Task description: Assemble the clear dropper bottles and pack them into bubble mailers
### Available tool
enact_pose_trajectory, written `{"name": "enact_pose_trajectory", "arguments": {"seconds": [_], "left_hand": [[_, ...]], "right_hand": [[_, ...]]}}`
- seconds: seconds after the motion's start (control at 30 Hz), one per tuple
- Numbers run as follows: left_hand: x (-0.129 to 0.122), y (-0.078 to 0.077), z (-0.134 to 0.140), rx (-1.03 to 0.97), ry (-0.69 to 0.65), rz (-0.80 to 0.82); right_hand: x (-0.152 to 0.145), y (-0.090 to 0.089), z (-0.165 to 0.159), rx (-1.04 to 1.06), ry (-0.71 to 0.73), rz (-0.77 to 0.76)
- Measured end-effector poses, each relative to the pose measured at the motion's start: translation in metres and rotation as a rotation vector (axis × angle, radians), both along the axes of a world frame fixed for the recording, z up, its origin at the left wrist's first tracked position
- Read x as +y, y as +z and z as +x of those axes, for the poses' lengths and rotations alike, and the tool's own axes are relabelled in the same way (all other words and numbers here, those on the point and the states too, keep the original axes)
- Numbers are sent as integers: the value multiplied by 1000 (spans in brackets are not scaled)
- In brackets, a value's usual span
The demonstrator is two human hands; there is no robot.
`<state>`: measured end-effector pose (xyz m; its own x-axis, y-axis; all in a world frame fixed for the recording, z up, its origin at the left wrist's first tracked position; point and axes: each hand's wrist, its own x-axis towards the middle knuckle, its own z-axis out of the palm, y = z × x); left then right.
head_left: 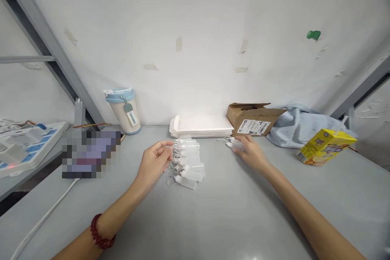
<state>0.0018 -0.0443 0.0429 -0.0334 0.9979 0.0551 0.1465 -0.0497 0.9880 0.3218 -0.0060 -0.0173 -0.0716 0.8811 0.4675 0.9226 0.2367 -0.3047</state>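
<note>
Several small translucent white squeeze bottles (191, 156), with thin loops at their caps, lie in an overlapping column in the middle of the table. My left hand (156, 157) is at the column's far left side, thumb and index finger pinched beside the caps. What is between those fingertips, if anything, is too small to make out. Farther right, my right hand (251, 152) has its fingers closed around a few more small bottles (234, 143) low over the tabletop. Their caps and loops point left, and the fingers partly hide them.
Behind the column lies a stack of white padded envelopes (202, 126). Right of it are an open cardboard box (254, 122), pale blue cloth (300, 126) and a yellow drink carton (326, 147). A tumbler (123, 110), a blurred phone (94, 154) and a power strip (33, 146) are leftward.
</note>
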Motion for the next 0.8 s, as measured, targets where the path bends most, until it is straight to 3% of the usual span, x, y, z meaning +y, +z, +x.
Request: {"name": "enact_pose_trajectory", "arguments": {"seconds": [0.43, 0.67, 0.8], "left_hand": [[-2, 2, 2, 0, -6, -12], [-4, 4, 3, 11, -13, 15], [-11, 3, 6, 72, -25, 86]], "right_hand": [[-4, 12, -8, 138, 1, 78], [-13, 30, -19, 211, -8, 193], [-27, 43, -33, 351, 60, 239]]}}
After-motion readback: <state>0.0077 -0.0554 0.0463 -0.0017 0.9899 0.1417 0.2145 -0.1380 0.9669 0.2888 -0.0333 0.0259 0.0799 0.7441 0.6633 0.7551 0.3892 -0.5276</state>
